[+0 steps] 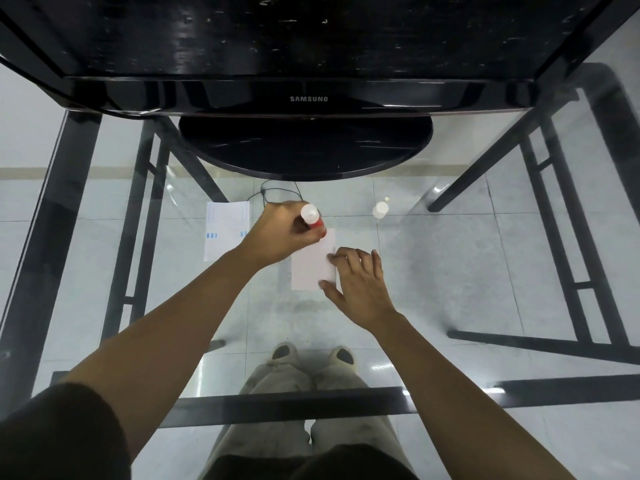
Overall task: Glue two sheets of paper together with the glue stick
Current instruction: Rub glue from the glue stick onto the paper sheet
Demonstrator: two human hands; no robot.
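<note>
A small white sheet of paper [313, 268] lies flat on the glass table. My left hand [284, 235] grips a glue stick [311, 218] with a red body and a white end facing up, its lower end at the sheet's far left corner. My right hand [358, 284] rests its fingertips on the sheet's right edge and holds nothing. A second sheet [225, 226], white with blue printed marks, lies to the left, apart from both hands. A white cap [380, 209] stands on the glass to the far right of the sheets.
A black Samsung monitor [308, 98] on a round base [304, 147] stands just beyond the papers. A thin black cable [277, 192] curls near the base. The glass table [450, 271] has black frame bars; my legs and shoes show through it.
</note>
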